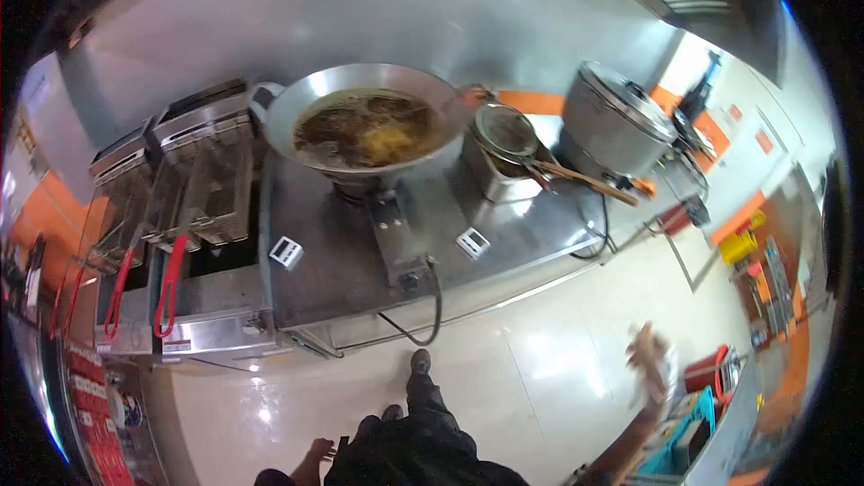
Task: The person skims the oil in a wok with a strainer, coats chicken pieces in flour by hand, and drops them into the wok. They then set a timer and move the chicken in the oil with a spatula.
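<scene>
My left hand (319, 450) hangs low beside my dark clothing, fingers loosely apart, with nothing seen in it. My right hand (648, 362) is stretched out to the right above the floor, smeared by motion. A pale white patch lies against it, and I cannot make out whether the hand holds it. Nearest to that hand are a blue basket (688, 432) and a red container (706, 371). Ahead, a large wok (292, 101) stands on the steel counter (337, 283), holding dark bubbling oil with a yellowish patch of food.
Fryer baskets (216, 193) with red handles stand at left. Two small white timers (286, 253) lie on the counter. A round strainer (506, 129) rests over a metal container (504, 187); a big lidded pot (612, 126) stands beyond. A black cable (438, 306) hangs off the front edge.
</scene>
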